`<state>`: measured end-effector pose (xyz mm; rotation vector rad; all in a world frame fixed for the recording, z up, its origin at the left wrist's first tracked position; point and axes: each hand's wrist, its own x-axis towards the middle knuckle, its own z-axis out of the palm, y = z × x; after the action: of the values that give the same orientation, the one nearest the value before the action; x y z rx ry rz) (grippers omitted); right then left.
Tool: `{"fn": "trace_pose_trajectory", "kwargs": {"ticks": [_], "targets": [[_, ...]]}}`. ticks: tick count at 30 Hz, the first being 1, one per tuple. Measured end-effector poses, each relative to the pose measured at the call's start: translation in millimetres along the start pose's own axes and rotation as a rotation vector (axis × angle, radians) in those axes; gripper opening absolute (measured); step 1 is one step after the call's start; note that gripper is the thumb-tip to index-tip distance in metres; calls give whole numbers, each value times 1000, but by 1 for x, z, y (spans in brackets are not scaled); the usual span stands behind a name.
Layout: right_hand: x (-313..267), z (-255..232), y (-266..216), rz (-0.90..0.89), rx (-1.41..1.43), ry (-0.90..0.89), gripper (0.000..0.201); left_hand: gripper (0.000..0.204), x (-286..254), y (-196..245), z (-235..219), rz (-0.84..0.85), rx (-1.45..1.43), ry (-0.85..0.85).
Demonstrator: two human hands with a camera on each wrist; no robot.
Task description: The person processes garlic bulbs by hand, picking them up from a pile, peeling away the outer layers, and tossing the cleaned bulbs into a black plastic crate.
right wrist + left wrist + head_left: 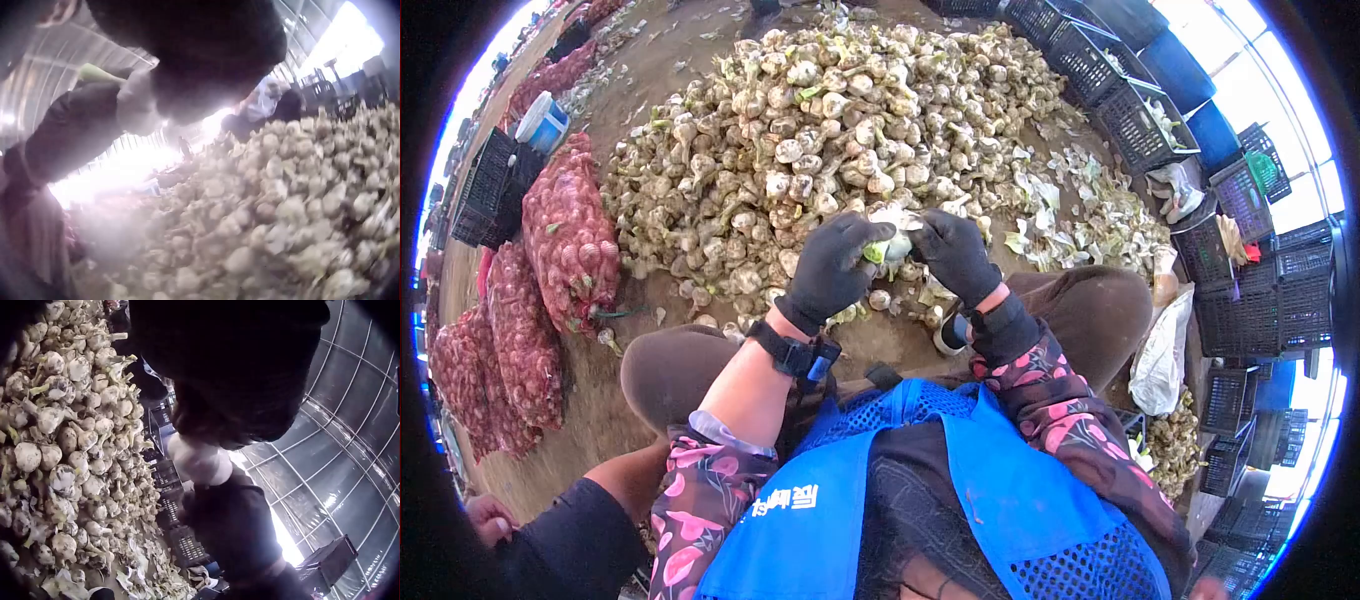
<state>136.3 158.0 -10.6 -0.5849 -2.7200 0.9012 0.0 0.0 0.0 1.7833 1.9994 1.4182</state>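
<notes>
A white garlic bulb (895, 242) with a short green stem is held between my two dark-gloved hands, in front of a big garlic heap (800, 140). My left hand (832, 268) grips the bulb at its stem side, thumb across the top. From the other side my right hand (960, 258) pinches the bulb's outer skin with curled fingers. In the left wrist view the pale bulb (199, 462) shows between both dark gloves. The right wrist view has the bulb (139, 107) and its green stem (99, 74) partly behind a glove.
Red mesh sacks of garlic (572, 235) stand at the left, by a white and blue bucket (543, 122). Black crates (1140, 125) line the right side. Peeled skins (1080, 200) litter the ground right of the heap. Another person's arm (570, 530) reaches in at the lower left.
</notes>
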Motion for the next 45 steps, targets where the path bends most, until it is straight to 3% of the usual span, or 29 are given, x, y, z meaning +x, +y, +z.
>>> {"fn": "trace_pose_trajectory", "kwargs": {"ticks": [2, 3, 5, 7, 9, 10, 12, 14, 16, 18, 19, 21, 23, 24, 25, 26, 28, 29, 34, 45], "targets": [[2, 10, 8, 122, 237, 255, 19, 37, 0, 2, 0, 44, -123, 67], [-14, 4, 18, 151, 199, 222, 19, 37, -5, 14, 19, 17, -171, 81], [-7, 13, 24, 361, 886, 380, 17, 38, -2, 15, 21, 77, -113, 75], [-12, 7, -2, 273, 935, 335, 20, 35, -3, 11, 20, 82, -15, 69], [-14, 3, -30, 172, 695, 131, 23, 30, -3, 11, 18, 132, 31, 29], [-8, 4, -11, 215, 377, -21, 37, 29, -4, 10, 21, 140, 67, 11], [-8, 2, -13, 109, 136, -40, 51, 29, -5, 12, 24, 161, 63, 42], [-27, -35, -22, 172, 38, -164, 67, 29, -6, 13, 24, 178, 55, 73], [-81, -115, -33, 427, 127, -430, 82, 31, -6, 15, 24, 164, 82, 45], [-116, -152, -32, 598, 225, -541, 99, 32, -6, 14, 26, 188, 65, 57], [-113, -141, -27, 609, 206, -500, 92, 33, -5, 13, 27, 212, 52, 73], [-102, -129, -23, 671, 486, -558, 83, 31, -3, 6, 26, 221, 33, 93], [-92, -116, -16, 545, 650, -551, 79, 29, -3, 0, 22, 176, 48, 70], [-89, -112, -2, 644, 686, -555, 67, 28, -1, 0, 18, 175, 52, 79], [-75, -99, 3, 570, 665, -411, 57, 27, -1, -6, 15, 167, 67, 46], [-46, -77, 3, 370, 521, -135, 47, 36, -2, -12, 17, 176, 66, 99], [5, -35, 8, -52, 61, 407, 28, 44, 0, -13, 19, 156, 51, 158], [19, -24, 12, -146, -61, 572, 20, 43, 2, -6, 14, 127, 43, 163], [22, -33, 2, -158, -68, 568, 19, 30, 2, 5, 9, 11, 86, 120], [9, -39, -6, -128, -73, 527, 18, 36, 1, 5, 12, 75, 64, 158]]}}
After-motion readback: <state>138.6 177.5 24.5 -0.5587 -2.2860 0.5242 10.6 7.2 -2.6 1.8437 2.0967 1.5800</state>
